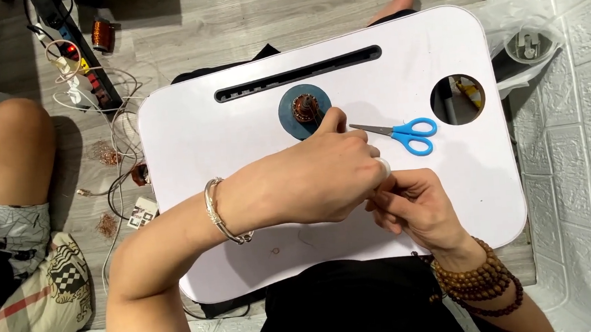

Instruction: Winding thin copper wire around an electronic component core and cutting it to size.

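Observation:
My left hand is closed over the middle of a white lap table, its fingertips touching a small white roll that looks like tape. My right hand meets it from the right and pinches the same white piece. Just beyond my left thumb lies a blue-grey round disc with a brown copper-wound coil at its centre. Blue-handled scissors lie shut on the table to the right of the disc. A silver bangle is on my left wrist, and brown bead bracelets are on my right.
The table has a long slot at the back and a round cup hole at the right. On the floor to the left are a power strip, white cables, a copper coil and another person's knee. A white brick-pattern mat lies at the right.

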